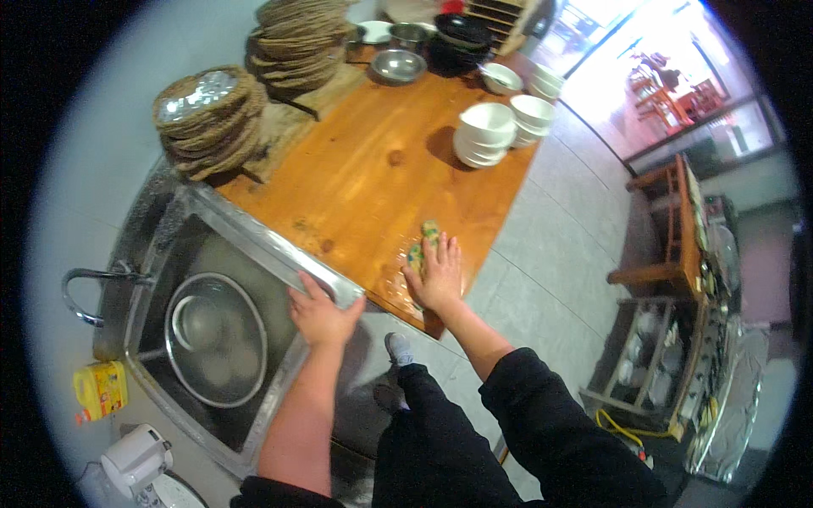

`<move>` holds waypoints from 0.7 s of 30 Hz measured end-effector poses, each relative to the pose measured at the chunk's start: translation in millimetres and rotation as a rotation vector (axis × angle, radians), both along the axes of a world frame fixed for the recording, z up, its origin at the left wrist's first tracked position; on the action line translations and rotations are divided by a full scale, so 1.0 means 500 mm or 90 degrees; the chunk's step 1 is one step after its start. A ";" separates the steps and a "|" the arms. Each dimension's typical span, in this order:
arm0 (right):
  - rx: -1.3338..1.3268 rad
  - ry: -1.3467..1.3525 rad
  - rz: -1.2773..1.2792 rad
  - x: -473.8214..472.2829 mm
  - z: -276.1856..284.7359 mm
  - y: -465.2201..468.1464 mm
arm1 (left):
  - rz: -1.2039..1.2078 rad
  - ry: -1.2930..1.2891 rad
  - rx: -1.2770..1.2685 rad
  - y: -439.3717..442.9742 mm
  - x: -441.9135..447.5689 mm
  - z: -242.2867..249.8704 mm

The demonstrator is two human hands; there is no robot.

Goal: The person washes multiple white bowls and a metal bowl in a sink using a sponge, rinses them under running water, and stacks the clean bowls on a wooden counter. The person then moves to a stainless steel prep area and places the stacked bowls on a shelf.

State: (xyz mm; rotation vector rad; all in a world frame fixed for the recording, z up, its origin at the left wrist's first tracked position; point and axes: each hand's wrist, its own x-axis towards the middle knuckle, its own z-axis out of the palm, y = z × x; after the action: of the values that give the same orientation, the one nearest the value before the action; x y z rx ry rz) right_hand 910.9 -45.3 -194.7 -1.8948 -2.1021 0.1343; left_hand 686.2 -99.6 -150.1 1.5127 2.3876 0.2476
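Observation:
My right hand (439,273) lies with fingers spread, pressing a green and yellow patterned cloth (416,255) onto the near end of the wooden table (356,165). Wet streaks shine around the cloth. At the sink's corner, my left hand (325,314) rests on the metal rim (267,238), thumb and fingers apart. Left of that hand is the stainless steel sink (241,254), where a large round metal basin (262,355) sits with cloudy water and a smaller round dish inside.
Stacked white bowls (488,136) stand on the table's right side. Woven straw items (209,127) are piled at the left, near a metal bowl (398,66) at the back. A faucet (79,273), a yellow bottle (101,388) and a white jug (134,458) are by the sink.

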 end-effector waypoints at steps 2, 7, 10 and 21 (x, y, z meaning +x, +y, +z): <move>0.077 0.058 0.091 -0.053 -0.022 0.080 | 0.001 -0.004 -0.003 0.004 -0.010 -0.007; 0.105 0.201 0.286 -0.266 -0.035 0.259 | -0.018 -0.022 -0.008 -0.003 -0.022 -0.030; 0.051 0.273 0.525 -0.408 -0.056 0.351 | -0.031 -0.006 0.013 -0.005 -0.022 -0.032; 0.013 0.303 0.691 -0.715 -0.104 0.502 | -0.050 -0.055 0.032 0.001 -0.033 -0.022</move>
State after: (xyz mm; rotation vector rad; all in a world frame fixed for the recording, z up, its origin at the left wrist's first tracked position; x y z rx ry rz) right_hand 553.3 205.8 -246.5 -0.4340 -2.4525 0.6959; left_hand 669.7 -99.2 -161.0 1.5811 2.2658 0.3495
